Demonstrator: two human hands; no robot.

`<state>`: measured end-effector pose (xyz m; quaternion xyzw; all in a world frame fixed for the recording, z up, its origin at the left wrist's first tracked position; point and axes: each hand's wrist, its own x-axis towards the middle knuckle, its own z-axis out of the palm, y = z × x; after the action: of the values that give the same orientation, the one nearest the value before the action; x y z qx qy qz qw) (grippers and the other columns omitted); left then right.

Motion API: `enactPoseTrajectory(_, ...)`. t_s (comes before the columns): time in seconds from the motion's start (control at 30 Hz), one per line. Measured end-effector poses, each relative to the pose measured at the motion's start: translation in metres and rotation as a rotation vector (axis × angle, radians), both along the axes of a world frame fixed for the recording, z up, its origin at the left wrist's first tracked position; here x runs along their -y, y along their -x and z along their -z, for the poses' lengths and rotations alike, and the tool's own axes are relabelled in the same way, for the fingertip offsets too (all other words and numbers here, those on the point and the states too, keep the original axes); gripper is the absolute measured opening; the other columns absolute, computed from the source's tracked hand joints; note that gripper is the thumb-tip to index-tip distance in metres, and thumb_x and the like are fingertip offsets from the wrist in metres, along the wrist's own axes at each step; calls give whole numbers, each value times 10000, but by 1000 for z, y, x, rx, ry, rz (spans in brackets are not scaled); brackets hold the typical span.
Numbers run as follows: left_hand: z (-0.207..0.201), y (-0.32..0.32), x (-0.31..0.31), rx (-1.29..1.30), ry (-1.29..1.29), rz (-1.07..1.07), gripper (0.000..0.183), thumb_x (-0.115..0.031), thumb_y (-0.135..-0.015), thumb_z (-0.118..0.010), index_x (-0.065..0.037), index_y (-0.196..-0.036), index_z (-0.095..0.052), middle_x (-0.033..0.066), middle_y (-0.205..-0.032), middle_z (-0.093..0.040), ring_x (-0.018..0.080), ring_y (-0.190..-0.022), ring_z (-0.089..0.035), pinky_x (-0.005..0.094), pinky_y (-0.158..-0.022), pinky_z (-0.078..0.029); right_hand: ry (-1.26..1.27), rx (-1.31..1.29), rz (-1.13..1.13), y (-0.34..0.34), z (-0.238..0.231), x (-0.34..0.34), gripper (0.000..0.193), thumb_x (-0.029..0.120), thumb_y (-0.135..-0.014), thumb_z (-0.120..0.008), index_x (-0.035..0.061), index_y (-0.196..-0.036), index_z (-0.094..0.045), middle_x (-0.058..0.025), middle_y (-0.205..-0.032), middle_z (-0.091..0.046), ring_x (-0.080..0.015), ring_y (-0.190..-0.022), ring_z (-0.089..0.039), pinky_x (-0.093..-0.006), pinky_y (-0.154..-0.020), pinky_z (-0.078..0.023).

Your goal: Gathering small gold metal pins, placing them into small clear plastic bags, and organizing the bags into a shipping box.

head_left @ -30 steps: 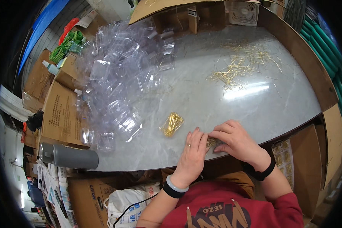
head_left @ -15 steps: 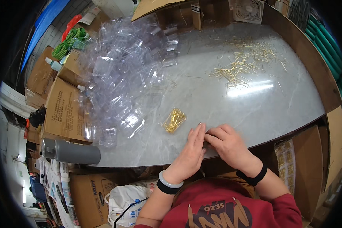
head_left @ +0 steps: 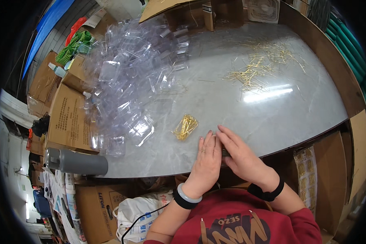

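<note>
My left hand point(head_left: 207, 160) and my right hand point(head_left: 243, 158) meet palm to palm over the table's near edge. Their fingers are straight and pressed together, pointing away from me. Between the palms a small dark and yellowish bit shows, but the hands hide most of it and I cannot make out what it is. Just beyond my left hand, a clear plastic box point(head_left: 186, 127) filled with gold wire hooks lies on the grey marbled table point(head_left: 207, 105). Loose gold hooks point(head_left: 254, 71) are scattered in a heap at the far right.
A large pile of clear plastic boxes point(head_left: 126, 77) covers the table's left side. A grey bottle point(head_left: 83, 162) lies at the near left corner, by a cardboard box point(head_left: 69, 118). Cardboard walls point(head_left: 325, 53) rim the right edge, and a white fan point(head_left: 263, 10) stands at the back.
My right hand's fingers were curled and now stretch out flat against the left hand. My left hand has turned slightly upright. The filled box and loose hooks look unmoved.
</note>
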<state>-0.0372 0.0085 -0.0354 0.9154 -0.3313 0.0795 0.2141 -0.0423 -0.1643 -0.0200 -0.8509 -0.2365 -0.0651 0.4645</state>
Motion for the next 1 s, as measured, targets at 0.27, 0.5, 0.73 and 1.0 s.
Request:
enactPoseTrajectory(0.27,0,0,-1,-25,129,31,725,167,-801,-453,113,-1505,-288,308,-1455,-381,470,-1390,-378,576,-1191,-277,245,55,83,6,-8,42,571,67,-727,-814,61,-1258,-604,-125,-1215,-622,-340,-1160,-555,-413,-939,-488)
enactPoseTrajectory(0.5,0,0,-1,38,-31,-15,644,56,-892,-495,94,-1506,-303,245,-1401,-400,431,-1387,-390,607,-1179,-285,247,208,100,-7,-1,20,258,78,-727,-799,67,-944,-660,-77,-873,-663,-290,-866,-620,-384,-792,-507)
enactPoseTrajectory(0.73,3,0,-4,-56,158,15,701,74,-894,-505,80,-1542,-237,273,-1444,-384,449,-1393,-377,562,-1191,-291,138,287,132,2,-7,4,412,68,-746,-766,34,-1142,-659,-136,-1187,-664,-330,-1099,-622,-430,-933,-512)
enactPoseTrajectory(1.0,-6,3,-15,-206,452,-34,724,83,-924,-510,57,-1569,-183,278,-1498,-394,465,-1348,-437,467,-1149,-354,304,406,133,3,15,-10,339,31,-799,-626,-21,-1130,-672,-142,-1209,-666,-323,-1171,-620,-446,-1028,-493)
